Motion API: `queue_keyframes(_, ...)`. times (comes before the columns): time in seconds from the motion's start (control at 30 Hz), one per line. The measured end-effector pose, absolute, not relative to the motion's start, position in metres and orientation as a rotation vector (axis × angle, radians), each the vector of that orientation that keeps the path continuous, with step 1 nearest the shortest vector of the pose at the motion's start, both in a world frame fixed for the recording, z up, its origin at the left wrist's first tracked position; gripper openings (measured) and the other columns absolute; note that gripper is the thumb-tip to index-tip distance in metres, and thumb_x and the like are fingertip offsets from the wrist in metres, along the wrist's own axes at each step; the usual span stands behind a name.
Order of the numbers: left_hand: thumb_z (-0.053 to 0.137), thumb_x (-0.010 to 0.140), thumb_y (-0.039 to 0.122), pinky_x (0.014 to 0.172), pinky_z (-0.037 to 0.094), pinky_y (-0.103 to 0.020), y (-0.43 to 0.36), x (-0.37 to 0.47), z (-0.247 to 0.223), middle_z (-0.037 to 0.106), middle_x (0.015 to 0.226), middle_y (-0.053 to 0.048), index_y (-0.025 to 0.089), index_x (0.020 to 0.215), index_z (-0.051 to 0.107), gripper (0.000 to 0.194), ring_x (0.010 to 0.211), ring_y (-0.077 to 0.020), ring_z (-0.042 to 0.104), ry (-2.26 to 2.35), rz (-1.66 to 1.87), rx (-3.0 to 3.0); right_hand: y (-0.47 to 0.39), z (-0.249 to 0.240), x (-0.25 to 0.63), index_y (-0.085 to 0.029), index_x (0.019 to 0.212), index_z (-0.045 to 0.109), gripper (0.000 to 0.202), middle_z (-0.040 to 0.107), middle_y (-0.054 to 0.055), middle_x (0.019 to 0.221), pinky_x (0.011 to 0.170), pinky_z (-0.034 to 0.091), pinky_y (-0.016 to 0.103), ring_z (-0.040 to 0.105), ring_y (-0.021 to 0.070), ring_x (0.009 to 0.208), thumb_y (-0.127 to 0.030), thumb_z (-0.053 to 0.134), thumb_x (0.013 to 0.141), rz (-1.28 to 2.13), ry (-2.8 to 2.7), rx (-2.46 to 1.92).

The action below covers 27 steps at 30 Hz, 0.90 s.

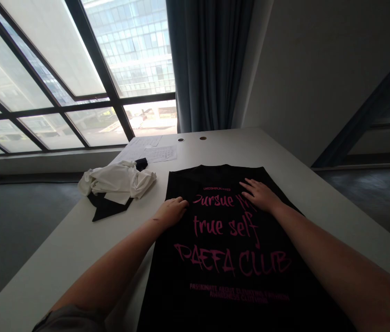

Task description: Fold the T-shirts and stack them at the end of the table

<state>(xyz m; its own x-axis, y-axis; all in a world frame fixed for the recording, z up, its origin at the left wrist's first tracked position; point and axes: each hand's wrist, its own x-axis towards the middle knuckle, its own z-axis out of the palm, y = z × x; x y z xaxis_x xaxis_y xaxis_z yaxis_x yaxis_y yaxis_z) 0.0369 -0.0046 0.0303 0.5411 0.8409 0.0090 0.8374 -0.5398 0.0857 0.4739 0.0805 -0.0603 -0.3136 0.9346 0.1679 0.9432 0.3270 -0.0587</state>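
A black shirt (215, 244) with pink lettering lies spread out on the white table (347, 230), its collar end away from me. My left hand (173, 210) rests at the shirt's left edge, near the upper lettering, with its fingers bent and close together over the cloth; whether they pinch the fabric is too dark to tell. On the upper right part of the shirt, my right hand (260, 195) lies with its fingers spread, partly covering the top line of large letters.
To the left on the table is a crumpled pile of white cloth (117, 180) with black cloth (108, 207) under it. Papers (160, 153) lie behind it. Two round holes are near the far edge. A window and a blue curtain (208, 64) stand beyond.
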Motion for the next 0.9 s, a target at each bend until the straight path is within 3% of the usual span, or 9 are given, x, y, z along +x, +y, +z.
queue_keyframes(0.27,0.039,0.105,0.043,0.083,0.051,-0.033,0.020,0.044,0.035,0.073,0.095,-0.006,0.025,0.101,0.069,0.035,0.091,-0.0231,0.069,1.641,0.196,2.516,0.080,-0.059,0.473,-0.025,0.156,0.047,0.064,0.038,0.011,0.164,0.121,0.031,0.055,0.038,0.0351,0.149,-0.057,0.032,0.103,-0.099,-2.427,-1.716)
queue_keyframes(0.4,0.046,0.102,0.039,0.101,0.049,-0.036,0.052,0.056,0.024,0.067,0.127,-0.008,0.026,0.120,0.068,0.031,0.116,-0.0243,0.063,1.761,0.298,2.506,0.080,-0.058,0.472,-0.025,0.156,0.047,0.064,0.038,0.011,0.164,0.121,0.031,0.055,0.039,0.0351,0.148,-0.057,0.032,0.102,-0.100,-2.421,-1.733)
queue_keyframes(0.53,0.044,0.101,0.054,0.124,0.027,-0.049,0.075,0.073,0.002,0.036,0.166,-0.006,0.031,0.156,0.043,0.059,0.153,-0.0319,0.028,1.775,0.167,2.464,0.081,-0.060,0.473,-0.027,0.158,0.044,0.065,0.035,0.009,0.166,0.122,0.030,0.054,0.036,0.0343,0.150,-0.058,0.032,0.102,-0.086,-2.436,-1.744)
queue_keyframes(0.67,0.031,0.102,0.064,0.127,0.013,-0.054,0.080,0.078,-0.015,0.019,0.172,-0.001,0.038,0.161,0.031,0.065,0.159,-0.0333,0.013,1.795,0.099,2.424,0.085,-0.063,0.474,-0.031,0.160,0.039,0.065,0.031,0.006,0.168,0.123,0.026,0.054,0.031,0.0323,0.153,-0.061,0.030,0.102,-0.048,-2.433,-1.794)
queue_keyframes(0.9,0.033,0.101,0.069,0.125,0.012,-0.060,0.074,0.074,-0.007,0.018,0.172,-0.004,0.040,0.160,0.033,0.066,0.158,-0.0365,0.013,1.660,0.094,2.516,0.089,-0.058,0.468,-0.035,0.162,0.034,0.067,0.026,0.003,0.170,0.124,0.024,0.055,0.026,0.0323,0.155,-0.063,0.028,0.102,0.009,-2.398,-1.885)
